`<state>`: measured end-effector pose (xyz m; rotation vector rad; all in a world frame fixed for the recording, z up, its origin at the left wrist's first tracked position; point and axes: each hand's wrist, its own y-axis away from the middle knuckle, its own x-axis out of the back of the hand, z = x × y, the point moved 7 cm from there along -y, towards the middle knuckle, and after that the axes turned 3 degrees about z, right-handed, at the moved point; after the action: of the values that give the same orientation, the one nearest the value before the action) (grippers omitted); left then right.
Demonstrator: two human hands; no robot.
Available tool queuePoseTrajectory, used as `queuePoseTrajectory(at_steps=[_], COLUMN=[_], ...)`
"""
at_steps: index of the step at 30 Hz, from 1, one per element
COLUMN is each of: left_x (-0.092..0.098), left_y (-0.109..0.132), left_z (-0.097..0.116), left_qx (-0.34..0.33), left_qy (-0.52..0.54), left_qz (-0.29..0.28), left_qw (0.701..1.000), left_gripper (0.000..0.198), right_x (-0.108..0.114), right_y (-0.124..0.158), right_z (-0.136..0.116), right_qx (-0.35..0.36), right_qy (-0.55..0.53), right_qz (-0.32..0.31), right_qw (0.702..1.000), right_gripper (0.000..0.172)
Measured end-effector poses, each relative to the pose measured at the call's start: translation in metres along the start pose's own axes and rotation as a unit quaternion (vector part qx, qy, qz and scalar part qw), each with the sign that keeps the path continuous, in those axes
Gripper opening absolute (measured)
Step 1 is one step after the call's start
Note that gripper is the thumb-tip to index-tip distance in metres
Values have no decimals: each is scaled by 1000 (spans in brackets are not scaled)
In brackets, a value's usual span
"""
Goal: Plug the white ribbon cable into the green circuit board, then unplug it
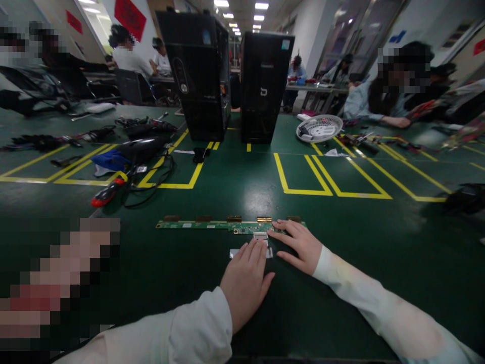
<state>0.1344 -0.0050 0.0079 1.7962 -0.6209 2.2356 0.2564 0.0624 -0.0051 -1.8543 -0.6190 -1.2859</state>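
Observation:
A long, narrow green circuit board (193,225) lies across the dark green tabletop, with several brownish-gold tabs (234,219) along its far edge. My left hand (245,280) rests palm down with fingers stretched out side by side, the tips over a small whitish flat strip (261,236) at the board's near edge. Beneath these fingers a pale flat piece (234,254) shows on either side, mostly covered. My right hand (301,245) has its fingers spread. Its fingertips touch the board's right part, and the thumb points toward my left hand.
Two black computer towers (200,76) (265,86) stand at the back. A red-and-black-handled tool (109,192) and cables (161,177) lie to the left. A white basket (322,128) sits back right, near loose wires. Yellow tape (306,191) marks the table. A person (390,86) sits at right.

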Motion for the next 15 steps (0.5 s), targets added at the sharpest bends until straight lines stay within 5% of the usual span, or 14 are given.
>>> queuePoseTrajectory(at_steps=[15], left_x=[-5], left_y=[2], left_z=[-7], left_qx=[-9], left_qy=[33], left_qz=[-2], left_qw=[999], left_gripper=[50], right_x=[3], right_y=[0], right_z=[-2], right_qx=[-1], right_qy=[1], right_qz=[-1], right_qw=[1000], right_gripper=[49])
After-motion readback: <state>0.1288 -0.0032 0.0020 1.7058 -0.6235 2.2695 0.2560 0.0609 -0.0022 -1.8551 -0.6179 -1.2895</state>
